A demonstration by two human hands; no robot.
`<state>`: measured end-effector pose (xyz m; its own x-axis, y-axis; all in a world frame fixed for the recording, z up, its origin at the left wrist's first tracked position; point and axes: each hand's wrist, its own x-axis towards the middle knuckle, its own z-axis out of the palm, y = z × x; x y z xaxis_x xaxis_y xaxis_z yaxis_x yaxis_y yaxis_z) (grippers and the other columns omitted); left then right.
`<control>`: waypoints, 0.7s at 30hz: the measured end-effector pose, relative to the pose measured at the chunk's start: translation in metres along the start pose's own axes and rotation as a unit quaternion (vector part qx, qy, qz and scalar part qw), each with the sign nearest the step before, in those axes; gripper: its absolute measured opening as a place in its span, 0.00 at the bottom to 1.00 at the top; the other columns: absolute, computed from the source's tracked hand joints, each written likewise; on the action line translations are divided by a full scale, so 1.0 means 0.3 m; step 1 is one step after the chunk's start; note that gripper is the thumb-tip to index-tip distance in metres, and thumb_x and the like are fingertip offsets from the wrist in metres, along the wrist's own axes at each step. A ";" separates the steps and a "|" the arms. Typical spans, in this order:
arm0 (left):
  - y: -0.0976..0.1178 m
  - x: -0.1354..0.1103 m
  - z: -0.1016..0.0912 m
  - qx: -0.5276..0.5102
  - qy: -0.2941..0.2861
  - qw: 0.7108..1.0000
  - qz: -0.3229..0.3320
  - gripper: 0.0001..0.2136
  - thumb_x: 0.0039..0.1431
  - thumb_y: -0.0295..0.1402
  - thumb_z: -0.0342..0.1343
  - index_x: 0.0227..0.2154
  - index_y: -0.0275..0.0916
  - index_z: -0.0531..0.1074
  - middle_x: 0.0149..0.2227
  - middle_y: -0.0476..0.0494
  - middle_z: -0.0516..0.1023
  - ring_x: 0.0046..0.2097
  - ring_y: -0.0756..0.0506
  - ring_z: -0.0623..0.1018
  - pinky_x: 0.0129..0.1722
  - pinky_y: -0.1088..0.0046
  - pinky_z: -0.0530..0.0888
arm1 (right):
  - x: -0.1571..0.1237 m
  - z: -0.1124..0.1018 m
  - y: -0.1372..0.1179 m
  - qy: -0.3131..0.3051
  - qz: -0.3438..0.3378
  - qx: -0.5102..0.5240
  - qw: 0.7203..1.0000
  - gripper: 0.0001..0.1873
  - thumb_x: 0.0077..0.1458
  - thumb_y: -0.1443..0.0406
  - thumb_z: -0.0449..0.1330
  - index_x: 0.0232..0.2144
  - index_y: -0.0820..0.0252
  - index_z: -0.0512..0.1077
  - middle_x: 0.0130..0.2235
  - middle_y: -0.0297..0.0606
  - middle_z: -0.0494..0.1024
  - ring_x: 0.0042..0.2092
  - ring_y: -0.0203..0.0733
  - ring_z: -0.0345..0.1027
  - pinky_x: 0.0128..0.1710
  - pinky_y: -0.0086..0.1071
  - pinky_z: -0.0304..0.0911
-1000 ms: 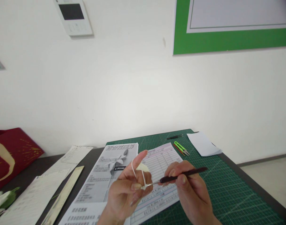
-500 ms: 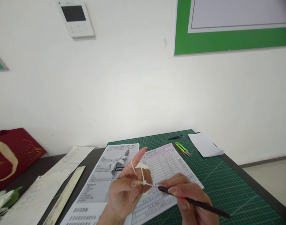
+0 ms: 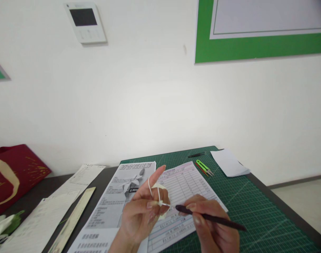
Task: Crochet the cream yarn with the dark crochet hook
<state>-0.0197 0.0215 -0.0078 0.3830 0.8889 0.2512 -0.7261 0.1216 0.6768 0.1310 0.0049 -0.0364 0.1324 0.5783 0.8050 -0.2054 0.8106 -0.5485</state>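
Note:
My left hand pinches a small piece of white crochet work between thumb and fingers. White yarn runs from it up around the raised index finger. In my right hand is a crochet hook with a dark brown handle, gripped like a pen. Its thin metal shaft points left at the stitches; whether the tip sits in a loop is too small to tell. Both hands are above a printed table sheet, and something pale yellow shows behind the left fingers.
A green cutting mat carries green thread snips, a dark slim tool and white paper. A printed flower sheet lies left of centre. Farther left are a ruler, handwritten papers and a red bag.
My right hand has shifted slightly left and turned the hook a little, bringing its handle nearer the crochet work. The left hand has stayed nearly still, keeping its pinch.

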 end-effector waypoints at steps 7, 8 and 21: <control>0.008 -0.007 0.013 0.027 0.027 0.999 0.015 0.28 0.48 0.24 0.53 0.56 0.39 0.63 0.15 0.52 0.63 0.23 0.50 0.59 0.26 0.73 0.56 | 0.024 -0.011 -0.039 -0.072 0.000 -0.036 0.997 0.20 0.51 0.77 0.54 0.44 0.56 0.69 0.34 0.42 0.79 0.34 0.43 0.74 0.31 0.35 0.73; 0.006 -0.008 0.014 0.031 0.032 0.999 0.015 0.29 0.49 0.24 0.53 0.57 0.40 0.62 0.16 0.52 0.63 0.23 0.51 0.59 0.26 0.73 0.56 | 0.032 -0.014 -0.046 -0.098 -0.019 -0.055 0.993 0.22 0.49 0.79 0.54 0.46 0.57 0.69 0.35 0.43 0.80 0.35 0.43 0.74 0.32 0.36 0.73; -0.024 -0.014 0.056 0.035 0.132 0.989 0.052 0.31 0.47 0.26 0.58 0.56 0.47 0.62 0.19 0.52 0.67 0.25 0.51 0.64 0.27 0.74 0.61 | -0.009 -0.029 -0.002 -0.128 -0.295 -0.370 0.872 0.11 0.58 0.70 0.54 0.41 0.60 0.73 0.31 0.41 0.84 0.38 0.46 0.78 0.41 0.34 0.75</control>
<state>-0.0066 0.0094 -0.0021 0.1402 0.9803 0.1390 -0.7092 0.0015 0.7050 0.1392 0.0038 -0.0402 -0.2361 0.0784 0.9686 0.5194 0.8526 0.0576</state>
